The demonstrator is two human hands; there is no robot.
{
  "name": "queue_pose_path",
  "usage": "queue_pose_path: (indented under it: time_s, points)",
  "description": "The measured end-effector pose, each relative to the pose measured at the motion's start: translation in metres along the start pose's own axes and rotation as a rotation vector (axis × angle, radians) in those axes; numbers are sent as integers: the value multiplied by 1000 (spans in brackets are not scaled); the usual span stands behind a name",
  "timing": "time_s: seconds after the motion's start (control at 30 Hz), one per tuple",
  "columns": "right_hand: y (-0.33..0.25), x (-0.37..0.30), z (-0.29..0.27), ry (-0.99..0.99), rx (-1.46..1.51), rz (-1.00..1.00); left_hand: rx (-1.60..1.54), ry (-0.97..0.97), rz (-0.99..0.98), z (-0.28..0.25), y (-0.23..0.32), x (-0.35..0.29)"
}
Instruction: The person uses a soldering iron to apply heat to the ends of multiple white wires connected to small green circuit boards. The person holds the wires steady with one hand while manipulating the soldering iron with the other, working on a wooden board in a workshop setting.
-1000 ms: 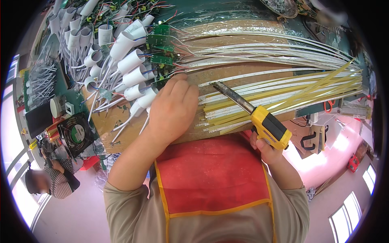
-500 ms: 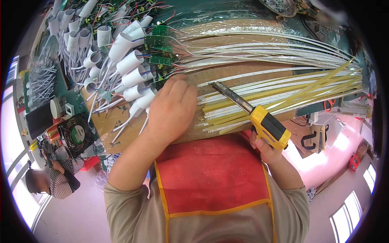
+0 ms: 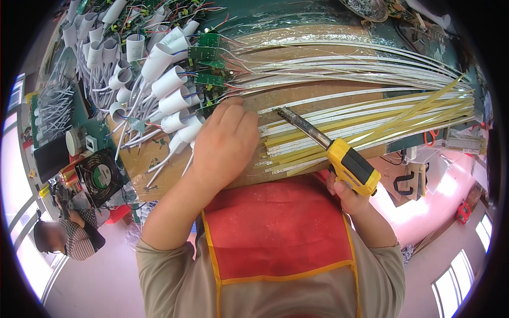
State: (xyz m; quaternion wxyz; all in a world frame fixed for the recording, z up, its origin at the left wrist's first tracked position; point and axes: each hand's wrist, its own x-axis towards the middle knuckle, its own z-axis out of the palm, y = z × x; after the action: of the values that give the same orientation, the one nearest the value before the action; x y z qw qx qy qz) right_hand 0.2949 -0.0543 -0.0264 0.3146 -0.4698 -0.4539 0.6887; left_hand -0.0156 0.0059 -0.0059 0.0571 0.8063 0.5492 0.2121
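Observation:
My right hand point(image 3: 350, 197) grips the handle of a yellow and black soldering gun point(image 3: 354, 167). Its dark metal barrel points up and left, with the tip at the near end of a white LED strip point(image 3: 318, 99). Left of that tip, my left hand point(image 3: 227, 139) is closed, back of the hand up, its fingers curled beside the small green circuit boards point(image 3: 209, 79). Its fingertips are hidden, so whatever they pinch cannot be made out. White plastic tubes point(image 3: 168, 80) with grey cables lie heaped left of the hand. More white and yellow strips point(image 3: 339, 127) lie fanned beneath the barrel.
Under the work lies a brown board point(image 3: 139, 177). A black fan point(image 3: 99, 177) stands at the left edge, near a seated person point(image 3: 71, 236). Red-handled scissors point(image 3: 430, 138) lie at the right, and a metal dish point(image 3: 368, 9) sits at the far side.
Both hands and the soldering gun stay where they were. At the far right, a blurred shape beside the metal dish has shifted.

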Motion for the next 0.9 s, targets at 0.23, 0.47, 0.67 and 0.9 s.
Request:
queue_pose_path:
  time_s: [0.23, 0.47, 0.67, 0.9]
  points:
    - [-4, 2, 4, -4, 69, -5, 11, 13, -23, 1, 3, 1]
    - [0, 5, 10, -10, 74, 0, 81, -40, 2, 3, 3, 1]
    - [-3, 8, 15, -9, -6, -41, 69, -14, -25, 2, 6, 4]
    - [-5, 9, 16, -9, 6, -20, 67, -12, -22, 2, 6, 3]
